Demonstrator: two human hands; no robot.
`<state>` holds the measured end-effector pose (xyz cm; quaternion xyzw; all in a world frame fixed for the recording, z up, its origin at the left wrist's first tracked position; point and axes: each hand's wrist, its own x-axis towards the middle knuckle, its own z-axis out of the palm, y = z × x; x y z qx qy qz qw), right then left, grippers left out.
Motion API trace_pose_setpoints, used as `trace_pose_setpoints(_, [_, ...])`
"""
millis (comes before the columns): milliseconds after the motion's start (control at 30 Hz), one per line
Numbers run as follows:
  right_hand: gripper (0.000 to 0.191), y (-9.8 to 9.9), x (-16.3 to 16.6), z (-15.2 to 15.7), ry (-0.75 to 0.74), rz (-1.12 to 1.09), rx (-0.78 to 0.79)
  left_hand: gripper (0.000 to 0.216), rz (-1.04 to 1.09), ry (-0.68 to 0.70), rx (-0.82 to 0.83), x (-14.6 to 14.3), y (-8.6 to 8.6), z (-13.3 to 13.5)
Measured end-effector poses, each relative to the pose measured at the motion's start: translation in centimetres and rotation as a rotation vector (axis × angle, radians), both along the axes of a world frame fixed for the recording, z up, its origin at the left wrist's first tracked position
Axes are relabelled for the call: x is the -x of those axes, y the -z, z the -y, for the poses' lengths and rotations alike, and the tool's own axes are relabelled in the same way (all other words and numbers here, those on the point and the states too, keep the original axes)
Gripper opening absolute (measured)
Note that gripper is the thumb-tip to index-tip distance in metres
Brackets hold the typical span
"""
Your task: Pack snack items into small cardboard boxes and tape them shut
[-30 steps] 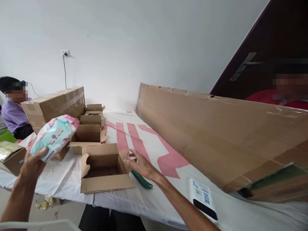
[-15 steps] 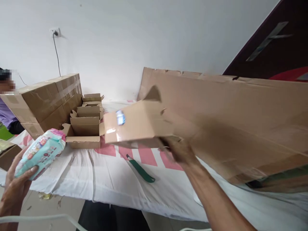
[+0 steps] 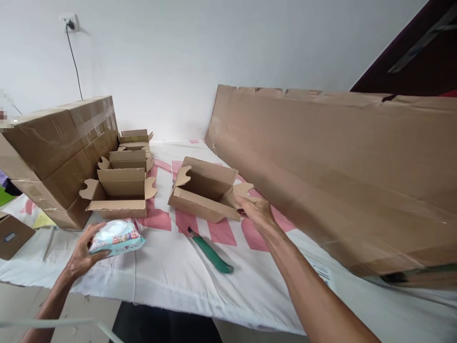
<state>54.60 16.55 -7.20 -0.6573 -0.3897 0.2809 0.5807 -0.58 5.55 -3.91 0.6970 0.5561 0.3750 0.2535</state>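
My right hand (image 3: 257, 213) grips the near right corner of a small open cardboard box (image 3: 205, 188) that rests on the white and pink table cover (image 3: 171, 271). My left hand (image 3: 83, 251) is closed on a pale blue and pink packet of wipes (image 3: 116, 242), which lies flat on the cover near the front left. A green-handled knife (image 3: 212, 253) lies between my two hands, just in front of the box.
Three more open small boxes (image 3: 119, 190) stand in a row behind the packet. Large taped cartons (image 3: 57, 147) are stacked at the left. A long cardboard sheet (image 3: 342, 171) leans along the right side. A small carton (image 3: 12, 234) sits at the far left edge.
My right hand lifted the open box from the front of the table, swung it through the air and set it down farther back. My left hand lowered the packet onto the cover.
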Motion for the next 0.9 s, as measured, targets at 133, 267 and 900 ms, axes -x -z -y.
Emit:
trace_pose_setpoints(133, [0.026,0.2,0.9,-0.4,0.017,-0.029,0.087,0.072,-0.075,0.069,-0.057,0.4,1.3,-3.6])
trace_pose_setpoints(267, [0.051,1.3,1.8,1.0,-0.105,0.056,-0.048,0.072,-0.123,0.119,-0.087,0.7,2.3,-6.0])
trace_pose_setpoints(900, [0.082,4.0,6.4,1.2,-0.396,-0.023,-0.137,0.060,-0.844,-0.124,-0.352,-2.4,3.7,-1.9])
